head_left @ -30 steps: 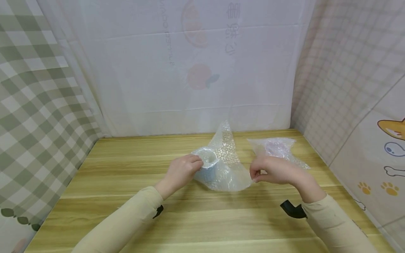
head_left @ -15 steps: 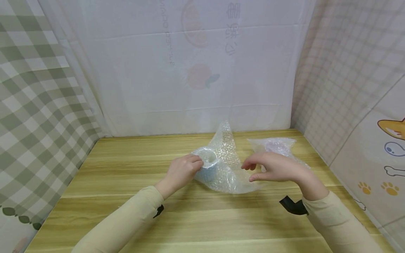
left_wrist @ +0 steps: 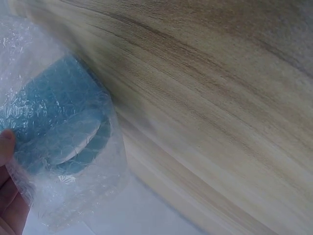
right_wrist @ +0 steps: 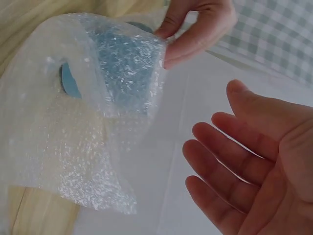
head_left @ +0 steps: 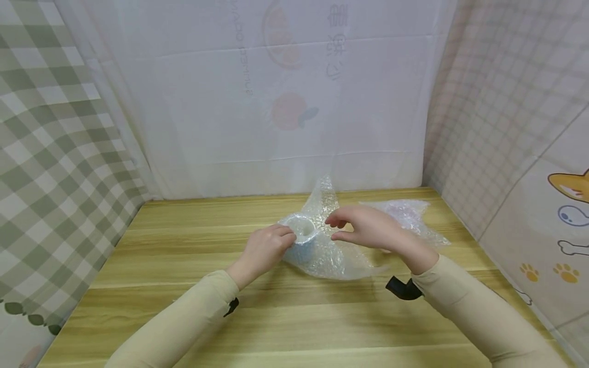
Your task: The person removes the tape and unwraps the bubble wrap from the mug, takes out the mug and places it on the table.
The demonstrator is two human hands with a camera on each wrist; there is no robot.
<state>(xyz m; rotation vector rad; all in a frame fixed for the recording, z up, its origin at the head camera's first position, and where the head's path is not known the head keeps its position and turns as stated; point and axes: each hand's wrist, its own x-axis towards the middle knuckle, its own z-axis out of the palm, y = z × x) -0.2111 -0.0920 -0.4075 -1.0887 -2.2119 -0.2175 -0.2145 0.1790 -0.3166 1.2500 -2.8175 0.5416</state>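
A blue mug [head_left: 300, 253] with a white inside stands on the table, wrapped in bubble wrap [head_left: 342, 260]. Its handle [left_wrist: 90, 147] shows through the plastic in the left wrist view. My left hand [head_left: 264, 249] pinches the mug's rim through the wrap, thumb on one side and fingers on the other. Loose wrap spreads out to the right and towards the back. My right hand [head_left: 370, 227] hovers over that loose part, apart from the mug. In the right wrist view its fingers [right_wrist: 230, 166] are relaxed and hold nothing.
Another bubble wrap bundle [head_left: 409, 213] with something pale purple inside lies at the back right, partly behind the right hand. The wooden table [head_left: 184, 235] ends at a white cloth [head_left: 207, 128] behind, with checked cloth [head_left: 60, 133] on the left.
My right hand has let go of the wrap's right corner, its fingers have spread, and it has moved left towards the mug. The left hand has stayed at the rim.
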